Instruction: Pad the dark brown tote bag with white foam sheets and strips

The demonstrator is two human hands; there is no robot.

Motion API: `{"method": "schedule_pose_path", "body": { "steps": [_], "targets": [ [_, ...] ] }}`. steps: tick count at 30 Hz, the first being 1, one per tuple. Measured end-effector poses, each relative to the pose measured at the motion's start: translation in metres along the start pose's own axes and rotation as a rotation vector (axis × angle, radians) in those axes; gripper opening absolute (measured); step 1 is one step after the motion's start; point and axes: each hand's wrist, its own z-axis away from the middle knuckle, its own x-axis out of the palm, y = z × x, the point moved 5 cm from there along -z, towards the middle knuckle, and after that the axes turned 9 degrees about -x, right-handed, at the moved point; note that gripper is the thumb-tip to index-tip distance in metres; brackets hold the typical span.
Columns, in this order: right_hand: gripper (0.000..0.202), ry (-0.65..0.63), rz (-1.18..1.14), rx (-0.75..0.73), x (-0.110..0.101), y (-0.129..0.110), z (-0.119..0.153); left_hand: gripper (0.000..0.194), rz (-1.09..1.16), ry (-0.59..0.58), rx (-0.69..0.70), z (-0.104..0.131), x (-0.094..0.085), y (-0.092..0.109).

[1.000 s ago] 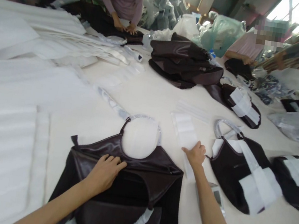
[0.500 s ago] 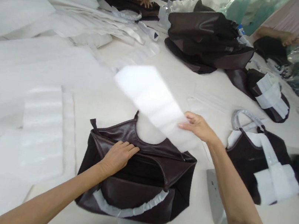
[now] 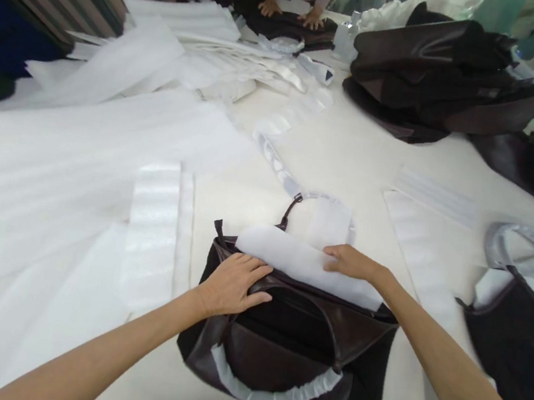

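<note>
A dark brown handbag (image 3: pixel 283 363) lies on the table in front of me, its mouth gaping and its near handle (image 3: pixel 268 394) wrapped in white padding. My left hand (image 3: pixel 234 283) is at the left part of the bag's upper edge, fingers curled over it and thumb apart, holding it. In my right hand (image 3: pixel 350 264), a white foam sheet (image 3: pixel 295 261) is pinched between thumb and fingers. The sheet lies along the far side of the bag's opening; its lower edge is hidden inside. Beyond it, the far handle (image 3: pixel 277 161) carries clear wrap.
White foam sheets (image 3: pixel 155 230) cover the left of the table (image 3: pixel 353 159). Dark bags are heaped (image 3: pixel 430 77) at the back right, and another dark bag (image 3: pixel 517 338) lies at the right. Across the table, a person's hands (image 3: pixel 311 18) rest on dark material.
My right hand has lowered the foam sheet from above the bag to its far opening edge. My left thumb has spread from the fingers. The view has shifted left.
</note>
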Motion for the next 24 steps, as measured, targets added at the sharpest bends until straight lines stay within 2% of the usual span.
{"method": "schedule_pose_path", "body": {
  "steps": [2, 4, 6, 7, 9, 12, 15, 18, 21, 24],
  "targets": [
    [0.009, -0.008, 0.007, -0.003, 0.007, -0.002, -0.001, 0.041, 0.087, 0.058, -0.093, -0.004, -0.003, -0.014],
    [0.012, 0.004, 0.011, -0.005, 0.013, -0.006, -0.004, 0.036, 0.167, 0.184, -0.265, -0.012, -0.011, -0.034],
    [0.014, 0.009, 0.004, -0.004, 0.016, -0.012, -0.007, 0.043, 0.199, 0.277, -0.431, -0.020, -0.019, -0.055],
    [0.014, 0.008, -0.003, 0.000, 0.017, -0.014, -0.007, 0.047, 0.197, 0.266, -0.487, -0.025, -0.020, -0.063],
    [0.014, 0.002, -0.047, 0.002, 0.015, -0.016, -0.006, 0.046, 0.170, 0.152, -0.543, -0.033, -0.019, -0.074],
    [0.019, 0.030, -0.133, 0.065, 0.003, -0.005, 0.010, 0.031, 0.099, -0.020, -0.559, -0.041, -0.015, -0.080],
    [0.023, 0.034, -0.130, 0.218, -0.004, 0.019, 0.042, 0.027, 0.007, -0.092, -0.585, -0.042, -0.016, -0.082],
    [0.024, 0.017, -0.210, 0.290, 0.003, 0.037, 0.071, 0.025, -0.025, -0.159, -0.575, -0.044, -0.019, -0.082],
    [0.023, 0.154, -0.309, 0.293, 0.011, 0.045, 0.084, 0.025, 0.007, -0.227, -0.549, -0.048, -0.018, -0.089],
    [0.022, 0.290, -0.389, 0.319, 0.021, 0.047, 0.089, 0.034, 0.080, -0.277, -0.495, -0.051, -0.008, -0.104]
  ]
}}
